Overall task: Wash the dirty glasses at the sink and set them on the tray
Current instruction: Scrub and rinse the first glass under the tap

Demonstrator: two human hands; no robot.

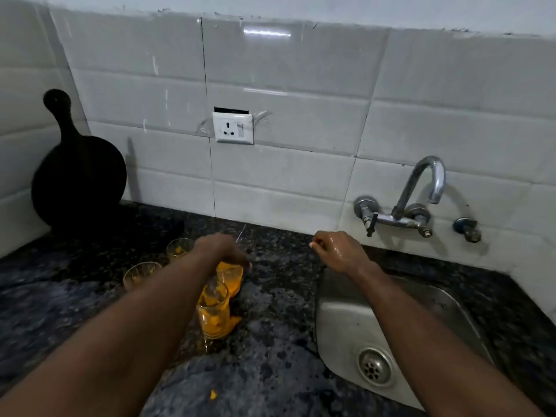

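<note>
Apparently none washed: four stained glasses [213, 311] stand on the bench [270, 320] left of the sink [340, 314]. Left hand [219, 251] fingers grip the rear orange glass [231, 279]; right hand [337, 251] fingers curled, empty.

White tiled wall [301, 70], dark granite counter [270, 296]

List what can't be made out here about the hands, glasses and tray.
Head view only.
Left hand: motion-blurred; whether it grips the glass beneath is unclear.
Right hand: seen from behind, fingers curled under; anything held is hidden.
Far glass: partly hidden by the left hand.
Tray: outside the frame.
Sink: near corner cut off by the bottom edge, part covered by the right forearm.
</note>
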